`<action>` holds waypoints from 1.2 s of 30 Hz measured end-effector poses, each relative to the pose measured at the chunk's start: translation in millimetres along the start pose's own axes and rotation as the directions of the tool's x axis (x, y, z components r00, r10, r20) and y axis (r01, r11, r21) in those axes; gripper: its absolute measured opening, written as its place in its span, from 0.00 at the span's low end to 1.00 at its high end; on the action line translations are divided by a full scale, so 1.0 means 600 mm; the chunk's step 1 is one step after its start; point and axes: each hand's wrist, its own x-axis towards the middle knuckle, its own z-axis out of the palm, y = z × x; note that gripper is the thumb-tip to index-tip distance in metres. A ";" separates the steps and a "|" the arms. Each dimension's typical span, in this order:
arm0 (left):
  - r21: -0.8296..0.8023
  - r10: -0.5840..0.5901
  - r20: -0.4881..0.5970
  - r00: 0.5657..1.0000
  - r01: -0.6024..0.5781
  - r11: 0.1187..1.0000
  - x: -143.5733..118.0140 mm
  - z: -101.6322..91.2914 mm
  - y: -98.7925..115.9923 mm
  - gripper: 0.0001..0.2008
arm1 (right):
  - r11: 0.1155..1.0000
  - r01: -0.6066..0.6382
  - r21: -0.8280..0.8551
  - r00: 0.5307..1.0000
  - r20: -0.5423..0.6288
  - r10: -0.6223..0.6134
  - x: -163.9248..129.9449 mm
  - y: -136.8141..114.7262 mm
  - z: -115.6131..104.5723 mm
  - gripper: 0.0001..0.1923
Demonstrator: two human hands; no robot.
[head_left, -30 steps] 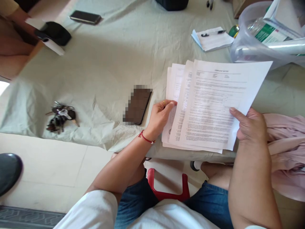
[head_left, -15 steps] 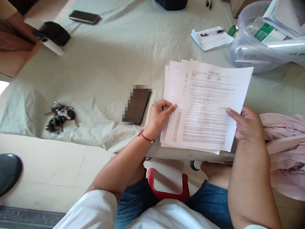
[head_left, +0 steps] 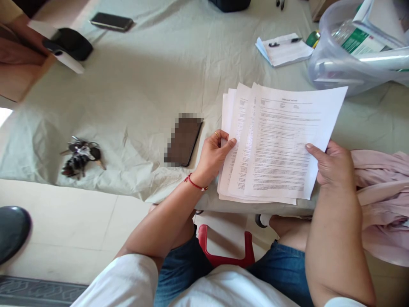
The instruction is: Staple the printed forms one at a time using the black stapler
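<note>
"Papers [head_left: 281, 149] first: in the head view, what has just changed?"

"Front sheet [head_left: 289, 136]: its top right corner has swung a little farther right since half a second ago, and the sheets beneath [head_left: 241, 121] spread more openly on the left."

"And the hands?"

"Left hand [head_left: 212, 154] pinches the left edges of those lower pages, thumb on top. Right hand [head_left: 336, 167] grasps the front sheet's right side, thumb on the print, its other fingers mostly hidden behind; I can't tell how many pages it holds."

"So where does the bundle sit?"

"Between both hands, over the near edge of the cloth-covered desk [head_left: 143, 85], right of the phone [head_left: 183, 140]. Whether it rests on the cloth, I can't tell."

"Meaning for the work?"

"I'd judge the pages are being worked against each other, not held as one block; their edges are staggered. The phone and the keys [head_left: 82, 155] lie where they were, apparently uninvolved."
</note>
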 end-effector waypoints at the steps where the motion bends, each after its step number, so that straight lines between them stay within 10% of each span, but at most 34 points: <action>1: 0.006 0.010 -0.002 1.000 -0.010 1.000 0.001 -0.001 -0.002 0.20 | 1.000 0.018 0.008 1.000 -0.026 -0.018 0.001 -0.001 0.000 0.25; 17: 0.013 0.020 -0.043 0.999 -0.019 1.000 -0.008 -0.002 0.011 0.47 | 0.987 0.113 0.116 0.982 -0.166 -0.093 -0.004 -0.027 0.005 0.21; 28: -0.094 -0.096 -0.018 0.995 0.094 0.991 -0.002 0.001 0.014 0.10 | 0.987 0.082 0.139 0.996 0.023 -0.086 -0.028 -0.048 0.006 0.25; 36: -0.072 -0.041 0.008 0.999 0.042 0.997 -0.007 0.004 0.016 0.21 | 0.987 0.091 0.133 0.995 0.021 -0.095 -0.031 -0.038 0.017 0.25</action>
